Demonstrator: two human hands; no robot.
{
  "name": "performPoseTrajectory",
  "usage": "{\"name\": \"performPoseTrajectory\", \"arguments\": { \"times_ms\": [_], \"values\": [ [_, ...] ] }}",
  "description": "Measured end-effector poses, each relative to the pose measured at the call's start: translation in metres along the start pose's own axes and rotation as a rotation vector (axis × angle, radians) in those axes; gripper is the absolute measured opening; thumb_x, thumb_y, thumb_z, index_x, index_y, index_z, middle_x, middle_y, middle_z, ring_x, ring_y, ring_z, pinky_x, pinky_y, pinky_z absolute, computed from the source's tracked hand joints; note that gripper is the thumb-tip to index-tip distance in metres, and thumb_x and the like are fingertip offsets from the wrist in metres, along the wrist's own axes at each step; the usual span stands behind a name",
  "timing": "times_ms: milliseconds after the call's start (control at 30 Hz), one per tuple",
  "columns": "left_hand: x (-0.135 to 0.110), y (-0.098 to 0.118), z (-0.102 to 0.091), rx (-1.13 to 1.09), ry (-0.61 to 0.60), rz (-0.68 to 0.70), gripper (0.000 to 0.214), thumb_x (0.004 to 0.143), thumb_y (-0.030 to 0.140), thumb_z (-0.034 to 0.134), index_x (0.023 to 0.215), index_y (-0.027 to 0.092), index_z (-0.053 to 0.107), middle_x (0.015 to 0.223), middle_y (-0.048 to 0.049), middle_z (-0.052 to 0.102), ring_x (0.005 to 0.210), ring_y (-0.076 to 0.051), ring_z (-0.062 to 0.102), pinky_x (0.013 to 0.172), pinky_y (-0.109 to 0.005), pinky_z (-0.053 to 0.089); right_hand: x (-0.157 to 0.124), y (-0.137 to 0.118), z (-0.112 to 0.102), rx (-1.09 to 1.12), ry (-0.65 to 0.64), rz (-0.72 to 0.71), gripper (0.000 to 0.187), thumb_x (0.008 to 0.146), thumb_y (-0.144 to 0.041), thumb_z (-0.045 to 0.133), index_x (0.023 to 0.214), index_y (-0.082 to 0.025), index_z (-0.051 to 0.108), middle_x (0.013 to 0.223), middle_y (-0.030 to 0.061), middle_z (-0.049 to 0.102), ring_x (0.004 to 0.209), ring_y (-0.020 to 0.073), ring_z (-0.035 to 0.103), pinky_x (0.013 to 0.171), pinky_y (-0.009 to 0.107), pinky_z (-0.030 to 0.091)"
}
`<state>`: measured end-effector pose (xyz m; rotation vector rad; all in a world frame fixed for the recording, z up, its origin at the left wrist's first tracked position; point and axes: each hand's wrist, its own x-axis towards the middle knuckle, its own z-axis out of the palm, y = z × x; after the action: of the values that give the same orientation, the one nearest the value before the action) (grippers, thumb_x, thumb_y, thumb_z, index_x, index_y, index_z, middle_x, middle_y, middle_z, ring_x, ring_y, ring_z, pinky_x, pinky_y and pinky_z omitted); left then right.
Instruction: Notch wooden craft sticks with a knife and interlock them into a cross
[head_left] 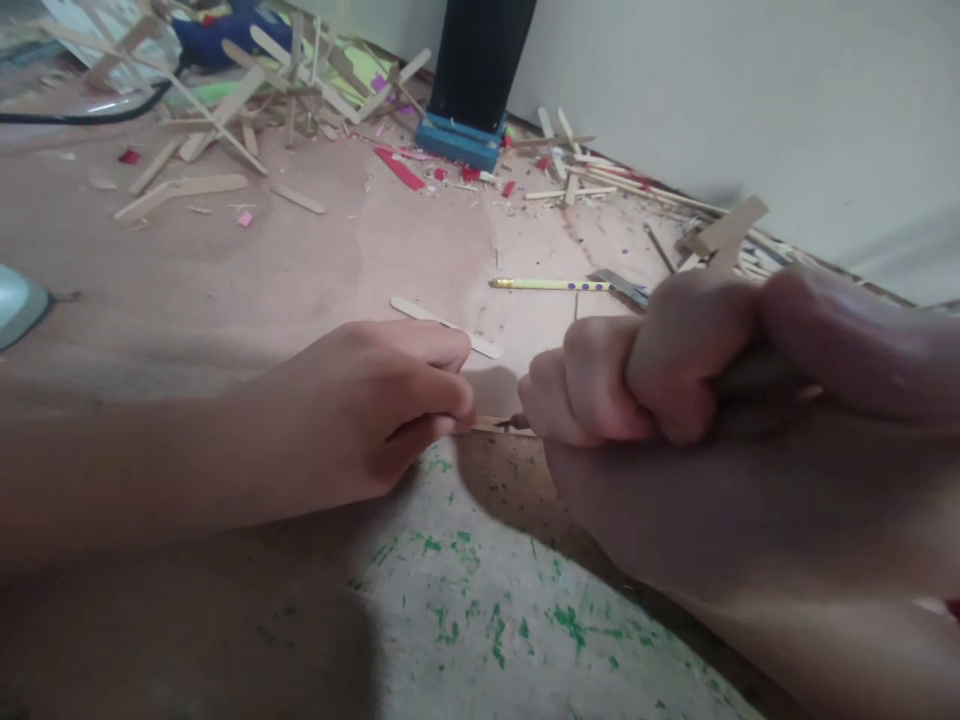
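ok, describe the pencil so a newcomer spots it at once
Find the black post with the blue base at the back. Come forward, stopping short of the right hand: the pencil lies crosswise there. Unlike the plain craft stick nearby, it is pale yellow with purple dots and a gold band.

No brand, number, sign or lettering can be read. The slender pale-yellow pencil [551,285] shows purple dots, and the flat whitish surface [465,600] bears green flecks, neither forming legible characters.

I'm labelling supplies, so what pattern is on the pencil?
The pencil is pale yellow with purple dots, seen in the head view.
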<state>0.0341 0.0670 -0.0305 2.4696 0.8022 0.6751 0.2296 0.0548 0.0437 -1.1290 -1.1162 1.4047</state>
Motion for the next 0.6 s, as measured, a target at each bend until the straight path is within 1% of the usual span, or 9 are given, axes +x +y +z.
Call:
{"name": "performPoseTrajectory", "arguments": {
  "times_ms": [33,100,200,267,300,367,433,500,600],
  "values": [
    [0.000,0.001,0.000,-0.006,0.004,-0.006,0.034,0.103,0.008,0.053,0.088,0.021,0.081,0.088,-0.0036,0.071,0.082,-0.019,0.068,0.072,-0.031,0.046,0.002,-0.003,0.000,0.005,0.077,0.004,0.086,0.102,-0.031,0.082,0.037,-0.018,0.027,0.039,-0.0035,0.020,0.038,0.0073,0.021,0.042,0.033,0.027],
    [0.000,0.001,-0.001,-0.017,0.004,-0.019,0.036,0.105,0.009,0.052,0.088,0.022,0.080,0.087,-0.0031,0.071,0.080,-0.018,0.066,0.071,-0.031,0.045,0.006,-0.010,-0.001,0.010,0.195,0.027,0.086,0.103,-0.020,0.077,0.033,-0.017,0.028,0.037,-0.0033,0.022,0.035,0.0059,0.022,0.038,0.028,0.026],
    [-0.001,0.000,0.002,-0.023,0.032,-0.006,0.035,0.106,0.009,0.053,0.088,0.023,0.079,0.085,-0.0014,0.069,0.075,-0.016,0.062,0.067,-0.031,0.041,0.008,-0.017,-0.005,0.014,0.235,0.031,0.082,0.105,-0.012,0.071,0.032,-0.016,0.032,0.035,-0.0030,0.026,0.034,0.0057,0.028,0.038,0.024,0.031],
    [-0.002,-0.001,0.003,-0.032,0.049,0.007,0.035,0.108,0.009,0.053,0.090,0.022,0.080,0.087,-0.0012,0.070,0.076,-0.016,0.062,0.068,-0.030,0.040,0.010,-0.020,-0.007,0.020,0.266,-0.007,0.083,0.107,-0.009,0.065,0.033,-0.015,0.029,0.037,-0.0028,0.028,0.034,0.0052,0.026,0.038,0.023,0.031],
    [-0.002,-0.002,0.004,-0.037,0.052,0.009,0.035,0.108,0.009,0.053,0.091,0.022,0.081,0.088,-0.0012,0.070,0.078,-0.016,0.062,0.068,-0.030,0.041,0.010,-0.021,-0.006,0.008,0.280,0.002,0.084,0.109,-0.009,0.061,0.032,-0.015,0.027,0.036,-0.0021,0.025,0.032,0.0056,0.025,0.037,0.023,0.030],
    [-0.003,-0.002,0.005,-0.038,0.043,0.014,0.035,0.108,0.009,0.054,0.089,0.022,0.080,0.087,-0.0013,0.068,0.081,-0.017,0.063,0.070,-0.031,0.041,0.012,-0.023,-0.003,-0.041,0.313,0.080,0.088,0.112,-0.009,0.054,0.030,-0.015,0.024,0.035,-0.0008,0.020,0.031,0.0068,0.026,0.036,0.023,0.028],
    [-0.003,-0.002,0.005,-0.020,0.036,0.016,0.035,0.107,0.008,0.053,0.083,0.021,0.077,0.085,-0.0013,0.066,0.080,-0.017,0.062,0.070,-0.031,0.041,0.014,-0.024,0.002,-0.091,0.316,0.168,0.091,0.113,-0.012,0.056,0.029,-0.015,0.024,0.035,-0.0003,0.018,0.032,0.0073,0.026,0.037,0.024,0.030],
    [-0.003,-0.002,0.004,0.001,0.039,0.020,0.036,0.105,0.007,0.053,0.080,0.021,0.073,0.084,-0.0009,0.064,0.079,-0.016,0.060,0.070,-0.031,0.041,0.015,-0.025,0.008,-0.106,0.299,0.218,0.093,0.112,-0.018,0.065,0.029,-0.015,0.023,0.035,-0.0006,0.019,0.033,0.0073,0.028,0.039,0.024,0.032],
    [-0.002,-0.003,0.004,0.005,0.051,0.032,0.034,0.105,0.008,0.054,0.080,0.021,0.073,0.085,-0.0006,0.065,0.078,-0.016,0.060,0.069,-0.031,0.041,0.014,-0.025,0.012,-0.078,0.303,0.198,0.096,0.109,-0.022,0.075,0.030,-0.013,0.021,0.035,-0.0014,0.020,0.033,0.0060,0.027,0.039,0.022,0.030]
  ]
}}
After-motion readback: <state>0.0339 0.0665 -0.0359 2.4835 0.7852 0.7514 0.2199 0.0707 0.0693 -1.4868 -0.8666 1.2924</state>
